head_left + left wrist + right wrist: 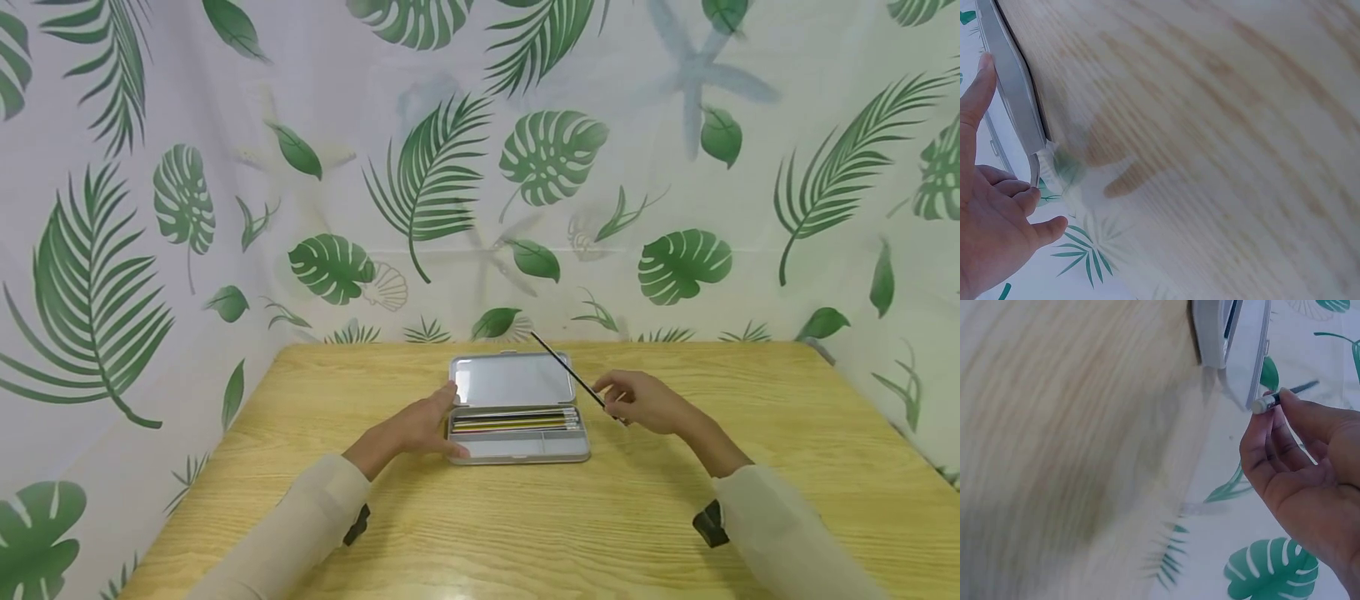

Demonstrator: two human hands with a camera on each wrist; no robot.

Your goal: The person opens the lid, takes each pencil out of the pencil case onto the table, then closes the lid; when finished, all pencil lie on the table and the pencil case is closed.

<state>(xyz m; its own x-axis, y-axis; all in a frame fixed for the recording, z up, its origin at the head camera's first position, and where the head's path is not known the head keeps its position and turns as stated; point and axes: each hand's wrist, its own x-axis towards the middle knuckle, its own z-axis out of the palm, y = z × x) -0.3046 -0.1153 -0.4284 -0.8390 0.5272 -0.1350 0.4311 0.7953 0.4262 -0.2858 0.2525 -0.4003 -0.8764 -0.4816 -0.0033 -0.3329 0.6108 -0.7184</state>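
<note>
A metal pencil case lies unfolded on the table, its lid tipped back behind it. Several pencils, dark, yellow and red with white ends, fill the rear compartment. My left hand rests against the case's left end, thumb at the front corner and fingers spread toward the lid. Beyond the case's right side, my right hand pinches a dark pencil near its end between thumb and fingers. That pencil slants up to the left across the lid in the head view; its eraser end shows in the right wrist view.
The wood-grain table reaches back to a white cloth backdrop printed with green leaves. In the case's front part, a small divider separates two shallow compartments. Dark straps show at both sleeves.
</note>
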